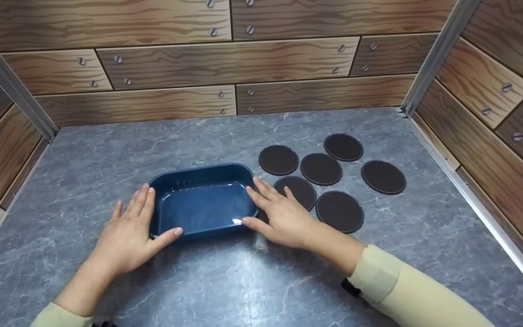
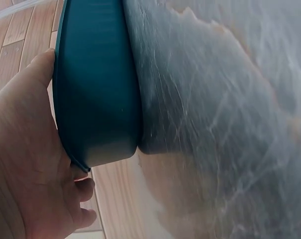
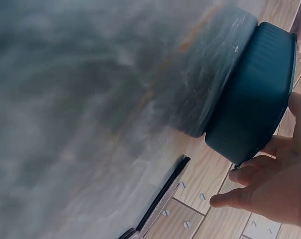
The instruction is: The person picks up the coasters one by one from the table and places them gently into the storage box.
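Blue tub [image 1: 207, 206] sits flat on table [image 1: 189, 290], just left of dark coasters [image 1: 339, 212]
Your left hand [image 1: 127, 238] grasps its left end, thumb along near side; your right hand [image 1: 284, 220] grasps right end, thumb at near corner
Risk: tub may skew if you push one end harder, since table looks slick
Shove rightward could ride onto nearest coasters
Your right hand, partly over one coaster, could drag it
Light fingertip hold might slip if you lift
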